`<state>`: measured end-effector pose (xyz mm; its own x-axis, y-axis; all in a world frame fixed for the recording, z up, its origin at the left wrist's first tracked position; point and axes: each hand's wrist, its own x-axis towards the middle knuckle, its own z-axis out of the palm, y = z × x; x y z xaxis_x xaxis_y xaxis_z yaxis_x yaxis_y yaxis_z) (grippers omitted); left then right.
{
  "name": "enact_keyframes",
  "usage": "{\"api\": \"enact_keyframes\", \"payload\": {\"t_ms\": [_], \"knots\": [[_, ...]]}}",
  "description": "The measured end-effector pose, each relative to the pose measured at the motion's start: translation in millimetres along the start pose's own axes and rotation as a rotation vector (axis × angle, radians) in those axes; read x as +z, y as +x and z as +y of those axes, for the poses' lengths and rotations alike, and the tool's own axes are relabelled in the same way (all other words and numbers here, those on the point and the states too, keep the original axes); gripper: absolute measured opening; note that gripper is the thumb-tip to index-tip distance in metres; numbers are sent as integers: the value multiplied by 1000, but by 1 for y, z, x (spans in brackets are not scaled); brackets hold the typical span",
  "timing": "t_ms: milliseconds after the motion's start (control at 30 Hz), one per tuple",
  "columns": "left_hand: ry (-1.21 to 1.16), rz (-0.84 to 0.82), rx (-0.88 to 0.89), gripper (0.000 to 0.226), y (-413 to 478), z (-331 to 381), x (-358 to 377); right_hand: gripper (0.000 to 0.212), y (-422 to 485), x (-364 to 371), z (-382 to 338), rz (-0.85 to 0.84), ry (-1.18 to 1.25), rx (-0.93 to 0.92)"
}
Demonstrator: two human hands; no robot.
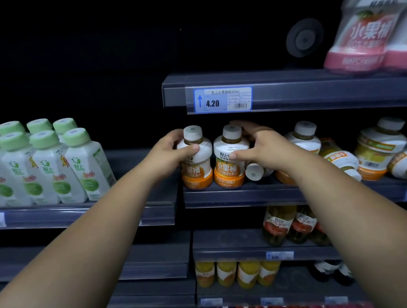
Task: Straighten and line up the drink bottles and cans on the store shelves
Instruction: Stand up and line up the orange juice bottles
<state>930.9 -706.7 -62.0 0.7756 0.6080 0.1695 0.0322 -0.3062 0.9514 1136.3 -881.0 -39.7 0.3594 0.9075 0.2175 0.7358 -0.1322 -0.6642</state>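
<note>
Several green-capped bottles (55, 167) stand in neat rows at nine o'clock and look already in order. Just left of centre, the left hand (167, 156) grips an upright orange-label bottle (196, 168) at its shoulder, thumb across the front and fingers (175, 135) curled behind it. Close at that bottle's three o'clock stands a second orange-label bottle (229, 166), held by the right hand (269, 149) with the thumb on the label and the other fingers wrapped behind the neck. Both bottles sit at the front edge of the middle shelf (236, 196), so this pair seems nearly lined up, though the first one's label looks turned a little aside.

Under the right hand a toppled bottle (255, 172) lies with its cap towards the viewer. Further towards three o'clock, more fallen bottles (341, 159) lie among a few upright ones. I judge the job barely begun on this shelf: most of that right-hand stretch is left to stand up and face forward.
</note>
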Motion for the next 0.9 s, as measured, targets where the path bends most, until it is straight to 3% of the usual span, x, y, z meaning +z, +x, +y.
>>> {"api": "enact_keyframes", "payload": {"t_ms": [200,533,700,800,900], "knots": [[108,149,31,52,-3,-1,6,80,-2,2,0,-2,73,1],[268,195,59,36,-10,-3,15,94,-4,0,3,-73,117,13],[345,282,87,86,-16,6,22,95,1,7,-1,-5,80,8],[466,386,205,86,-25,14,32,102,-1,3,-1,-15,43,-5],[638,390,328,83,-31,25,42,112,-16,3,9,57,40,26]]}}
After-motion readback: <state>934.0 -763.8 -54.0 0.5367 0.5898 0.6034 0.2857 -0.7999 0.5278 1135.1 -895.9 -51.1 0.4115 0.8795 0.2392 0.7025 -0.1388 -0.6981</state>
